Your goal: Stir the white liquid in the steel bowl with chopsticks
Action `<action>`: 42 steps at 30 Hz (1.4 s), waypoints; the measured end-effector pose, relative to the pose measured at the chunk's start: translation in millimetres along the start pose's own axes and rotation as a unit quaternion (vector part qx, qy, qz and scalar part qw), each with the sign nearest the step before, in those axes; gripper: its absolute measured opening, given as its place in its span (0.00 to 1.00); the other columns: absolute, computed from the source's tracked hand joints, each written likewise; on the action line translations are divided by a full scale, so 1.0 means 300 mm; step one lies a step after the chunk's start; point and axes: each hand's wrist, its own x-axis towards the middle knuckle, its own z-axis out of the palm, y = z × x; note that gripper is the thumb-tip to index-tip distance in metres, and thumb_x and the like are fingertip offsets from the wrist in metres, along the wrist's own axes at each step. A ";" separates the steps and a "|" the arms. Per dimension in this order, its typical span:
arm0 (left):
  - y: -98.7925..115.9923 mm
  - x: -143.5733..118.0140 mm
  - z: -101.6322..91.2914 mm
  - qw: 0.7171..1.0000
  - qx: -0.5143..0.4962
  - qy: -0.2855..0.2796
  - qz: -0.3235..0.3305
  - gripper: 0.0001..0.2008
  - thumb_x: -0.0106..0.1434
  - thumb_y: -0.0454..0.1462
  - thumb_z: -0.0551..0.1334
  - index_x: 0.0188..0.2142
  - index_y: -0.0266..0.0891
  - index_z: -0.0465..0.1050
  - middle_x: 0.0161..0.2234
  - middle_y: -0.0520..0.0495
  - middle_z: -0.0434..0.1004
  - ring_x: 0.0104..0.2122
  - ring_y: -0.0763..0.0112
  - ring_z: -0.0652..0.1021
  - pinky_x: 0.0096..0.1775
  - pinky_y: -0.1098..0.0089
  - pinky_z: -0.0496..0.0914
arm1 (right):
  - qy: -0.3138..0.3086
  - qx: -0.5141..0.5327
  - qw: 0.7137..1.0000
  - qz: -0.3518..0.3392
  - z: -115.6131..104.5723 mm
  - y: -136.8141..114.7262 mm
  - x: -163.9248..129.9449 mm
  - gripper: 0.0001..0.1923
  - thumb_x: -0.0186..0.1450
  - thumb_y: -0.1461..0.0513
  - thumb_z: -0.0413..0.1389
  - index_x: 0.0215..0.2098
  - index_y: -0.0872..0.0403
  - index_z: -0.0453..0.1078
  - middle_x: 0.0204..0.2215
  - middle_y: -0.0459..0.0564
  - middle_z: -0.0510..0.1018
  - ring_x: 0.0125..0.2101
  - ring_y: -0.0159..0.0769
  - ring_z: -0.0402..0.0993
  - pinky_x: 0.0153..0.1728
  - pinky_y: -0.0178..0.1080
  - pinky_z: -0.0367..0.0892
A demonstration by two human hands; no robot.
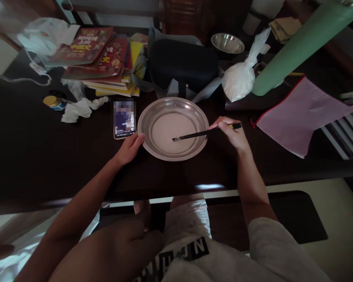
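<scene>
A wide metal basin point(173, 156) stands on the dark table before me, with a whitish, smooth liquid or batter point(169, 127) in its bottom. My left hand point(130, 149) grips the near-left rim, thumb on top and fingers under or behind it. In my right hand point(231, 131) is a pair of black chopsticks point(198, 134), the fingers closed round their upper end by the right rim. The chopstick tips reach the white contents and have white residue on them. Just left of the basin lies a lit phone point(124, 121), near my left hand.
Behind the basin sit a black case point(182, 62), stacked books point(97, 58) and a tied bag of white powder point(239, 80). A tall green cylinder point(300, 47) and a pink pouch point(300, 109) are at right. Crumpled tissue point(79, 109) and a small jar point(54, 102) lie left.
</scene>
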 end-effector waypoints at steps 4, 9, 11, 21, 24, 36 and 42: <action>0.004 0.000 0.000 1.000 0.001 -0.001 0.002 0.36 0.63 0.67 0.46 0.33 0.39 0.72 0.32 0.44 0.77 0.35 0.59 0.76 0.40 0.60 0.74 | -0.007 -0.009 1.000 -0.006 0.000 0.000 0.001 0.13 0.66 0.49 0.59 0.36 0.45 0.82 0.35 0.46 0.86 0.41 0.38 0.82 0.49 0.45 0.73; 0.003 0.001 0.002 1.000 -0.006 -0.001 0.002 0.36 0.62 0.68 0.46 0.34 0.40 0.73 0.34 0.43 0.79 0.36 0.58 0.77 0.41 0.62 0.74 | 0.007 -0.008 1.000 -0.004 -0.003 0.003 0.000 0.15 0.68 0.48 0.57 0.34 0.46 0.82 0.33 0.46 0.86 0.38 0.38 0.82 0.45 0.45 0.74; 0.000 0.002 0.003 1.000 -0.001 0.002 -0.001 0.37 0.62 0.68 0.46 0.34 0.40 0.73 0.34 0.43 0.79 0.36 0.58 0.77 0.41 0.62 0.75 | -0.022 -0.013 1.000 -0.005 -0.001 0.000 0.000 0.15 0.67 0.47 0.58 0.35 0.45 0.82 0.35 0.46 0.86 0.40 0.38 0.82 0.47 0.45 0.74; -0.003 0.000 0.001 1.000 0.000 0.005 -0.002 0.35 0.63 0.67 0.46 0.33 0.40 0.72 0.33 0.43 0.79 0.36 0.58 0.77 0.41 0.60 0.74 | -0.022 -0.008 1.000 -0.010 0.000 -0.001 0.000 0.13 0.67 0.50 0.58 0.36 0.45 0.82 0.34 0.46 0.85 0.39 0.37 0.81 0.47 0.44 0.73; -0.001 0.001 0.003 1.000 -0.009 0.005 -0.001 0.34 0.63 0.67 0.47 0.34 0.41 0.72 0.34 0.43 0.79 0.36 0.58 0.76 0.41 0.62 0.74 | 0.008 -0.005 1.000 -0.011 -0.003 0.001 -0.002 0.12 0.68 0.51 0.59 0.36 0.44 0.82 0.34 0.45 0.85 0.40 0.36 0.81 0.47 0.43 0.72; 0.003 0.002 0.003 1.000 0.005 0.000 0.008 0.37 0.63 0.68 0.45 0.33 0.39 0.72 0.33 0.44 0.79 0.33 0.62 0.76 0.38 0.64 0.74 | 0.028 0.007 0.999 -0.017 -0.004 0.004 -0.001 0.13 0.69 0.52 0.57 0.34 0.46 0.82 0.32 0.45 0.85 0.36 0.36 0.81 0.43 0.42 0.72; -0.002 0.003 0.002 1.000 0.007 0.004 0.005 0.37 0.62 0.69 0.45 0.32 0.40 0.71 0.30 0.44 0.78 0.31 0.62 0.75 0.36 0.64 0.74 | -0.016 -0.010 1.000 -0.017 -0.002 0.003 0.000 0.11 0.67 0.51 0.59 0.37 0.45 0.82 0.35 0.46 0.85 0.41 0.37 0.81 0.47 0.43 0.72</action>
